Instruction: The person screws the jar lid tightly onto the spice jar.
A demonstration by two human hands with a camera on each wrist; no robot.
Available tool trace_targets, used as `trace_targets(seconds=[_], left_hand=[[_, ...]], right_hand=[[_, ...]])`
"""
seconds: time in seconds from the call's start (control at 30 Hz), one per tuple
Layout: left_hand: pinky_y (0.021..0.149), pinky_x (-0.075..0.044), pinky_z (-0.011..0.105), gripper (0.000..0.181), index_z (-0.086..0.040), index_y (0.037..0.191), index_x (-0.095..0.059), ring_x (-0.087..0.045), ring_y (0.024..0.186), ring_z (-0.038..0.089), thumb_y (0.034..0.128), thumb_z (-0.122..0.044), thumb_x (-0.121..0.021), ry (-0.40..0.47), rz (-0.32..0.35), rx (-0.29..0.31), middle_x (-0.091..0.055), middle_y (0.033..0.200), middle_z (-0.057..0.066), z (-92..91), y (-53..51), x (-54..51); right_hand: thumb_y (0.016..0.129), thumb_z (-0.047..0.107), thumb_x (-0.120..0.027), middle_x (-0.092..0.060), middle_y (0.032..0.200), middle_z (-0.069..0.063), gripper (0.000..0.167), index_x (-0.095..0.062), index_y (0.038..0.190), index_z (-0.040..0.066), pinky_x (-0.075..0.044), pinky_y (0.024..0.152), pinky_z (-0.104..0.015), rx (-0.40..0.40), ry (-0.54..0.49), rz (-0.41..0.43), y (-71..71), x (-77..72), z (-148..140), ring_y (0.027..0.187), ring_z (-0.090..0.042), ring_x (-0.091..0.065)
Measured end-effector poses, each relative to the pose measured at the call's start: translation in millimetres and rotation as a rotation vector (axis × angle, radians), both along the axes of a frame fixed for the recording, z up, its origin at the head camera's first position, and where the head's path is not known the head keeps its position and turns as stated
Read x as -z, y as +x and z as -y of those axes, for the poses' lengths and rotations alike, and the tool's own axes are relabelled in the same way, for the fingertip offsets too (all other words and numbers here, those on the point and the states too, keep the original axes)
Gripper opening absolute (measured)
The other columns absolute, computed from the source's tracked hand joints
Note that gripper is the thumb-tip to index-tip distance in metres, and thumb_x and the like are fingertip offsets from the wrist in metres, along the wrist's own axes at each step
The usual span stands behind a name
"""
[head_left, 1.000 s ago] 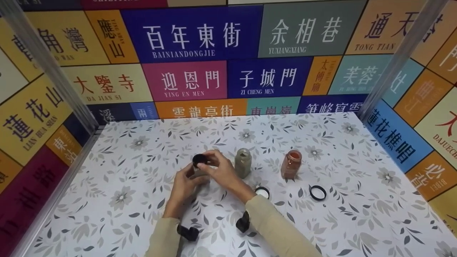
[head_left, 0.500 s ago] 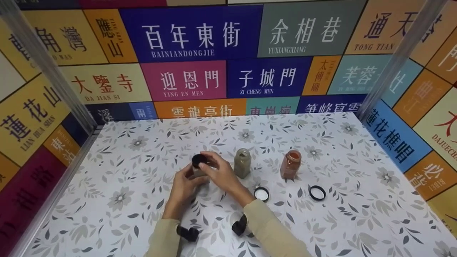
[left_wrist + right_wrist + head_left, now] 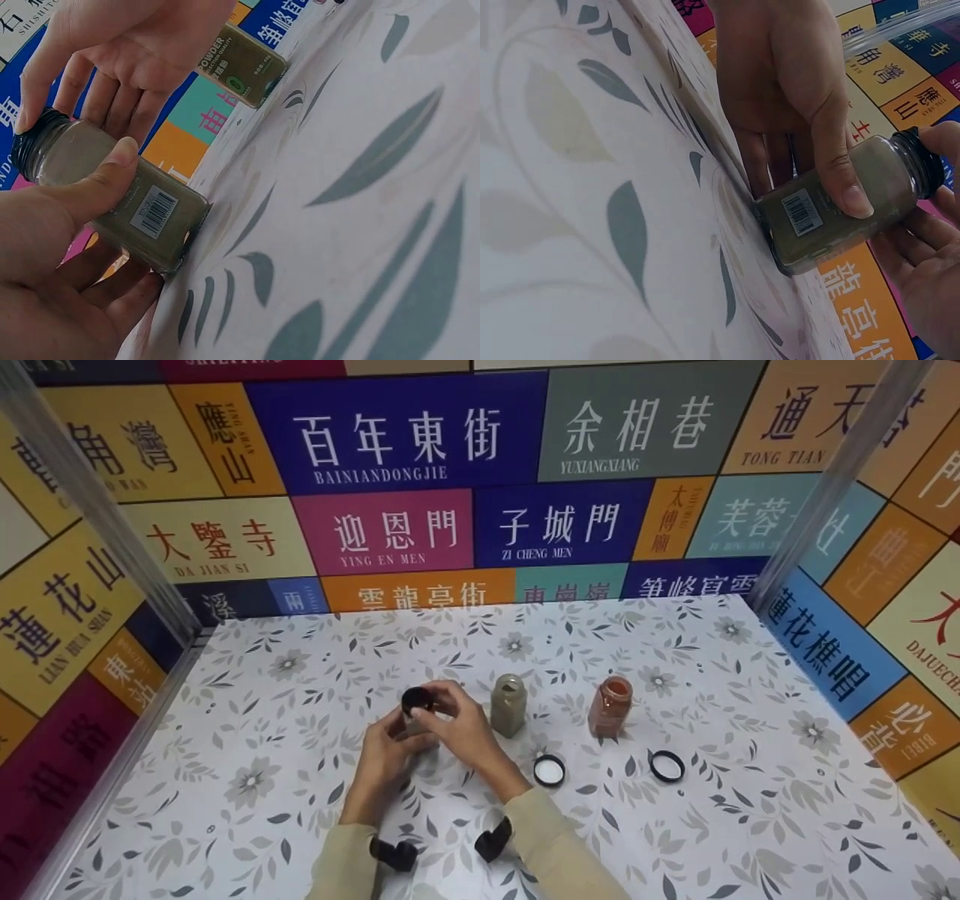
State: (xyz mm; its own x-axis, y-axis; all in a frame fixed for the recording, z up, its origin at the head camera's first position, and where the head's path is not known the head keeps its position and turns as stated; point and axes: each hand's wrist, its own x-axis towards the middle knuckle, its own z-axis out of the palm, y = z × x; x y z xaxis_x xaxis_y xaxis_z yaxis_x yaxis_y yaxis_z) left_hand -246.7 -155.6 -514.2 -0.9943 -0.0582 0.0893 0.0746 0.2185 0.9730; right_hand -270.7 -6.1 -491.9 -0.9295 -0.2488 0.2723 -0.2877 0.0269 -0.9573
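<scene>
My left hand (image 3: 382, 761) grips a glass jar (image 3: 82, 154) of grey-green powder around its body, with the thumb across the front above a barcode label. The black screw lid (image 3: 417, 697) is on this jar's mouth, and my right hand (image 3: 466, 727) pinches it between thumb and fingers. In both wrist views, the jar's base is at the tabletop. Just right of my right hand stands a similar jar (image 3: 509, 711) of greenish powder, lidless. Farther right is a lidless jar (image 3: 610, 712) of reddish-orange powder. How tightly the lid sits cannot be seen.
Two black-rimmed lids lie on the floral tabletop (image 3: 300, 825): one lid (image 3: 549, 770) in front of the greenish jar, another lid (image 3: 667, 766) in front of the reddish one. Panels with Chinese lettering (image 3: 397, 431) enclose the table's back and sides.
My right wrist and sleeve have swung slightly left while the fingers stay at the lid. The left hand keeps its hold on the jar. The other jars and lids have stayed put.
</scene>
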Motion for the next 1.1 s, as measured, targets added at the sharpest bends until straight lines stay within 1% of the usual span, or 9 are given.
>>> trace_targets(seconds=[0.13,0.27,0.4,0.57,0.73,0.8,0.9,1.0,1.1], left_hand=[[0.111,-0.047,0.045,0.062,-0.010,0.138,-0.060,-0.061,0.127,0.034,0.0798,-0.006,-0.081,0.013,0.014,-0.002,-0.063,0.136,0.018,-0.5,0.2,-0.1],[0.112,-0.046,0.044,0.064,-0.012,0.139,-0.059,-0.060,0.128,0.032,0.0797,-0.007,-0.082,0.017,0.030,0.008,-0.062,0.140,0.015,-2.3,0.8,-0.7],[0.112,-0.046,0.043,0.065,-0.010,0.140,-0.058,-0.060,0.128,0.030,0.0794,-0.009,-0.083,0.022,0.020,0.021,-0.061,0.141,0.014,-3.0,0.2,-0.8],[0.111,-0.047,0.043,0.065,-0.010,0.140,-0.058,-0.060,0.128,0.030,0.0793,-0.011,-0.083,0.005,0.013,0.020,-0.061,0.141,0.014,-3.1,0.5,-0.5],[0.111,-0.047,0.042,0.066,-0.010,0.141,-0.057,-0.060,0.129,0.030,0.0795,-0.009,-0.083,0.006,0.030,0.008,-0.059,0.143,0.014,-3.1,1.5,0.4],[0.112,-0.046,0.042,0.067,-0.009,0.141,-0.057,-0.060,0.129,0.031,0.0794,-0.008,-0.082,0.007,0.034,0.002,-0.059,0.143,0.015,-2.7,1.6,0.7],[0.112,-0.046,0.043,0.066,-0.009,0.141,-0.056,-0.059,0.129,0.032,0.0802,-0.009,-0.082,-0.002,0.028,0.006,-0.058,0.144,0.016,-1.9,1.7,0.8],[0.113,-0.045,0.044,0.065,-0.008,0.141,-0.056,-0.059,0.130,0.033,0.0813,-0.009,-0.081,-0.005,0.012,0.020,-0.058,0.143,0.016,-1.2,1.6,0.6],[0.113,-0.045,0.043,0.064,-0.010,0.141,-0.057,-0.059,0.130,0.031,0.0814,-0.009,-0.080,-0.013,0.010,0.018,-0.060,0.142,0.014,-0.9,1.8,0.1]], right_hand=[[0.089,0.020,-0.076,-0.070,0.128,-0.011,0.042,-0.061,0.127,0.010,-0.051,0.107,-0.036,-0.001,0.004,0.023,1.0,-0.4,0,0.123,-0.026,-0.065],[0.093,0.023,-0.072,-0.068,0.132,-0.012,0.047,-0.056,0.136,0.012,-0.050,0.108,-0.040,-0.002,0.034,0.037,2.4,0.2,-4,0.123,-0.029,-0.064],[0.096,0.024,-0.067,-0.065,0.135,-0.012,0.045,-0.056,0.139,0.015,-0.049,0.109,-0.041,-0.009,0.045,0.016,3.1,0.2,-7,0.125,-0.028,-0.063],[0.095,0.016,-0.069,-0.065,0.132,-0.017,0.039,-0.060,0.131,0.006,-0.049,0.110,-0.042,-0.021,-0.008,-0.038,1.7,2.7,-6,0.125,-0.030,-0.062],[0.091,0.006,-0.071,-0.066,0.129,-0.021,0.039,-0.060,0.128,0.001,-0.050,0.108,-0.042,-0.018,-0.061,-0.017,1.6,3.3,-2,0.124,-0.033,-0.063],[0.091,0.005,-0.071,-0.066,0.130,-0.023,0.041,-0.059,0.129,-0.001,-0.049,0.109,-0.044,-0.014,-0.058,0.004,4.0,-0.6,-1,0.125,-0.035,-0.062],[0.092,0.006,-0.069,-0.064,0.133,-0.023,0.043,-0.057,0.133,-0.001,-0.048,0.110,-0.046,-0.013,-0.037,0.036,12.1,-13.4,-3,0.126,-0.037,-0.061],[0.094,0.009,-0.066,-0.061,0.137,-0.023,0.044,-0.056,0.136,-0.001,-0.047,0.110,-0.047,-0.010,-0.003,0.047,20.3,-27.0,-5,0.126,-0.037,-0.061],[0.095,0.008,-0.064,-0.061,0.137,-0.024,0.042,-0.056,0.135,-0.002,-0.047,0.110,-0.048,-0.008,0.007,0.043,23.3,-31.7,-5,0.126,-0.038,-0.061]])
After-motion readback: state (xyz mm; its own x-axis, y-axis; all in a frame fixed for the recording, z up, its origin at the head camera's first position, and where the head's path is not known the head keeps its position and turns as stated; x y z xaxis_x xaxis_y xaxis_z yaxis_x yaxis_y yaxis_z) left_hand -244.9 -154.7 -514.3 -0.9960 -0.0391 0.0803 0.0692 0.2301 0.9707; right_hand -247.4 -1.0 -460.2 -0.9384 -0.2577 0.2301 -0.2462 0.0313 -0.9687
